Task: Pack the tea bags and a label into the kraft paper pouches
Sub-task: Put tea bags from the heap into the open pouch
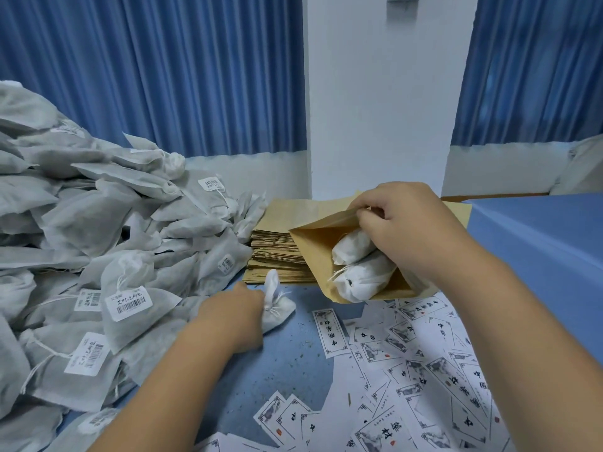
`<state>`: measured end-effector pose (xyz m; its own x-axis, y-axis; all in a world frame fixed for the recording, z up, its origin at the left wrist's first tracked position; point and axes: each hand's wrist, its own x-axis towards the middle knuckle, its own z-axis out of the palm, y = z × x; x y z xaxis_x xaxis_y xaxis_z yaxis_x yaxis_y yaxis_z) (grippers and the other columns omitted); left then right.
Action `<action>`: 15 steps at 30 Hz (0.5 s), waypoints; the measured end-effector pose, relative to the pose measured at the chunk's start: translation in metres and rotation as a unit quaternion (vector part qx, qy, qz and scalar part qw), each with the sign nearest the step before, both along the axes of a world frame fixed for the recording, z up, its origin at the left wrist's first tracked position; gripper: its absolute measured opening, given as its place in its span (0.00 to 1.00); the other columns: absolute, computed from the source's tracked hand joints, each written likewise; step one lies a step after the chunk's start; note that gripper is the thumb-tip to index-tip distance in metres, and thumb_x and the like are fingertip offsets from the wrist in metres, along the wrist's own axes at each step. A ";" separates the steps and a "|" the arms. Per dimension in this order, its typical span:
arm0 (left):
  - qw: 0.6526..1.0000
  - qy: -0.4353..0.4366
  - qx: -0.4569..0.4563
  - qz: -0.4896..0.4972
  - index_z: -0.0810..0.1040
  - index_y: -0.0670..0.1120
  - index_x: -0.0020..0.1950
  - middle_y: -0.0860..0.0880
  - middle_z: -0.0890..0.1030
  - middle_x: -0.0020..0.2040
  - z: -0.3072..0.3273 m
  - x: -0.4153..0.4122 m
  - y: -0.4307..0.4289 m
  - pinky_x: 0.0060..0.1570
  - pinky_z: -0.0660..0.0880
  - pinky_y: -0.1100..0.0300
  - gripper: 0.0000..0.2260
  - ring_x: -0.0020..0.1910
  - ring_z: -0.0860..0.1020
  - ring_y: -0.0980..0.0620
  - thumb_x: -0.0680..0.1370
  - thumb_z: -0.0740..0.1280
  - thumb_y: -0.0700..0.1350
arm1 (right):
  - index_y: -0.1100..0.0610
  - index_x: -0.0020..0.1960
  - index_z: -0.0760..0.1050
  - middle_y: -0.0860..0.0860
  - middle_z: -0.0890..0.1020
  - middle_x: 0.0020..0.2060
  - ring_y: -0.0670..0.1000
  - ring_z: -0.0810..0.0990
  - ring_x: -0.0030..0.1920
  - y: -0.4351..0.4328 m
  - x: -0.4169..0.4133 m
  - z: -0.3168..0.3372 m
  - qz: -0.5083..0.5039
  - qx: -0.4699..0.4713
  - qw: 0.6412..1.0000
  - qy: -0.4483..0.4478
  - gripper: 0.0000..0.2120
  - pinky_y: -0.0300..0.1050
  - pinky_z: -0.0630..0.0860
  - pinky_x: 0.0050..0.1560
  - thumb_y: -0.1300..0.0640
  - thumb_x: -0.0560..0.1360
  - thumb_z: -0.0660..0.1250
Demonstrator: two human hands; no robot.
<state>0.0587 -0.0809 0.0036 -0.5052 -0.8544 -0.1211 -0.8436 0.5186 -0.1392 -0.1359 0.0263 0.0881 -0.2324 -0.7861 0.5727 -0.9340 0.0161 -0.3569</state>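
Right hand point(401, 230): pinches pouch point(313, 252) mouth open
Left hand point(233, 309): grips tea bag point(277, 309) beside pouch
Risk: pinch slips, packed bags point(357, 272) may spill

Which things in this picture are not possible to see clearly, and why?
Pouch, head view: its wall, the two tea bags inside and the right hand hide whether a label is in it.
Tea bag pile, head view: cut off by the left edge.
Loose labels, head view: cut off by the bottom edge; small print unreadable.
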 end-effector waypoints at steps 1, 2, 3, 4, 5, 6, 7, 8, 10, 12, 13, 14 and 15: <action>1.000 0.013 -0.007 -0.015 0.71 0.49 0.53 0.50 0.69 0.49 0.007 0.001 0.002 0.42 0.69 0.60 0.11 0.48 0.75 0.50 0.73 0.67 0.48 | 0.47 0.46 0.81 0.46 0.81 0.42 0.51 0.78 0.47 0.000 0.000 0.000 0.001 0.001 1.000 -0.002 0.11 0.51 0.77 0.48 0.57 0.75 0.61; 0.999 0.035 -0.006 -0.036 0.71 0.50 0.47 0.52 0.71 0.45 0.017 0.004 0.006 0.39 0.69 0.61 0.07 0.44 0.75 0.52 0.72 0.67 0.48 | 0.47 0.46 0.81 0.46 0.81 0.42 0.51 0.78 0.47 0.000 0.000 0.001 0.002 0.001 1.000 -0.003 0.11 0.51 0.77 0.49 0.57 0.75 0.61; 0.996 0.064 0.008 -0.054 0.69 0.52 0.41 0.54 0.73 0.41 0.029 0.006 0.011 0.35 0.68 0.63 0.06 0.40 0.73 0.55 0.72 0.67 0.48 | 0.47 0.47 0.82 0.46 0.81 0.42 0.51 0.77 0.47 0.000 0.000 0.001 0.003 0.001 1.000 -0.002 0.11 0.51 0.77 0.49 0.56 0.75 0.61; 0.993 0.095 0.026 -0.071 0.69 0.53 0.39 0.55 0.74 0.39 0.043 0.009 0.018 0.33 0.67 0.63 0.07 0.37 0.73 0.57 0.72 0.67 0.49 | 0.46 0.47 0.82 0.46 0.80 0.43 0.51 0.77 0.47 0.000 -0.001 0.001 0.003 -0.001 1.000 0.002 0.12 0.51 0.76 0.49 0.56 0.75 0.61; 0.987 0.124 0.042 -0.088 0.71 0.53 0.39 0.54 0.75 0.38 0.056 0.012 0.026 0.32 0.67 0.63 0.06 0.36 0.73 0.58 0.71 0.67 0.50 | 0.46 0.48 0.82 0.46 0.78 0.43 0.51 0.76 0.47 -0.001 -0.002 0.001 0.002 -0.002 1.000 0.007 0.12 0.50 0.75 0.49 0.56 0.75 0.61; 0.981 0.150 0.054 -0.108 0.73 0.53 0.41 0.54 0.77 0.39 0.068 0.015 0.035 0.32 0.69 0.63 0.05 0.37 0.74 0.57 0.69 0.67 0.51 | 0.46 0.49 0.82 0.46 0.76 0.43 0.51 0.75 0.47 -0.001 -0.002 0.001 0.002 -0.003 1.000 0.011 0.12 0.49 0.74 0.49 0.56 0.75 0.60; 0.975 0.171 0.068 -0.127 0.75 0.54 0.44 0.54 0.78 0.40 0.079 0.019 0.044 0.34 0.72 0.61 0.08 0.38 0.76 0.57 0.66 0.66 0.53 | 0.46 0.50 0.82 0.46 0.73 0.43 0.51 0.74 0.47 -0.001 -0.003 0.001 0.001 -0.004 1.000 0.013 0.12 0.49 0.73 0.49 0.56 0.76 0.60; 0.966 0.193 0.080 -0.149 0.75 0.56 0.46 0.55 0.79 0.40 0.089 0.023 0.054 0.37 0.74 0.59 0.12 0.38 0.77 0.57 0.64 0.64 0.55 | 0.47 0.50 0.82 0.46 0.72 0.44 0.50 0.74 0.47 -0.002 -0.004 0.000 0.002 -0.004 1.000 0.014 0.12 0.48 0.73 0.49 0.56 0.76 0.60; 0.947 0.243 0.095 -0.186 0.74 0.58 0.47 0.56 0.79 0.40 0.100 0.028 0.069 0.38 0.76 0.58 0.14 0.36 0.77 0.56 0.62 0.62 0.54 | 0.48 0.50 0.82 0.46 0.72 0.46 0.50 0.74 0.48 -0.002 -0.005 0.001 0.007 -0.002 1.000 0.013 0.11 0.49 0.73 0.50 0.57 0.77 0.61; 0.929 0.299 0.058 -0.209 0.73 0.55 0.44 0.56 0.78 0.37 0.102 0.025 0.078 0.34 0.73 0.61 0.11 0.33 0.74 0.58 0.63 0.62 0.52 | 0.49 0.50 0.81 0.47 0.74 0.47 0.50 0.74 0.49 -0.002 -0.006 0.001 0.010 0.009 1.000 0.019 0.11 0.50 0.73 0.51 0.57 0.77 0.61; 0.921 0.321 0.017 -0.219 0.72 0.53 0.43 0.57 0.77 0.37 0.101 0.020 0.079 0.32 0.71 0.62 0.09 0.33 0.73 0.58 0.64 0.62 0.52 | 0.48 0.49 0.81 0.47 0.75 0.47 0.50 0.74 0.49 -0.001 -0.005 0.002 0.010 0.018 0.999 0.025 0.11 0.50 0.73 0.51 0.56 0.77 0.61; 0.915 0.335 -0.023 -0.225 0.70 0.53 0.42 0.59 0.76 0.37 0.099 0.015 0.080 0.30 0.68 0.64 0.07 0.34 0.73 0.59 0.65 0.62 0.51 | 0.48 0.48 0.81 0.47 0.75 0.45 0.51 0.74 0.48 0.000 -0.004 0.002 0.012 0.024 0.999 0.031 0.10 0.50 0.73 0.49 0.56 0.77 0.61; 0.909 0.345 -0.053 -0.229 0.69 0.55 0.42 0.61 0.75 0.38 0.097 0.009 0.081 0.30 0.66 0.64 0.06 0.35 0.72 0.60 0.67 0.63 0.50 | 0.47 0.44 0.80 0.47 0.74 0.42 0.51 0.74 0.46 0.001 -0.004 0.003 0.011 0.028 0.999 0.031 0.10 0.49 0.73 0.47 0.56 0.77 0.61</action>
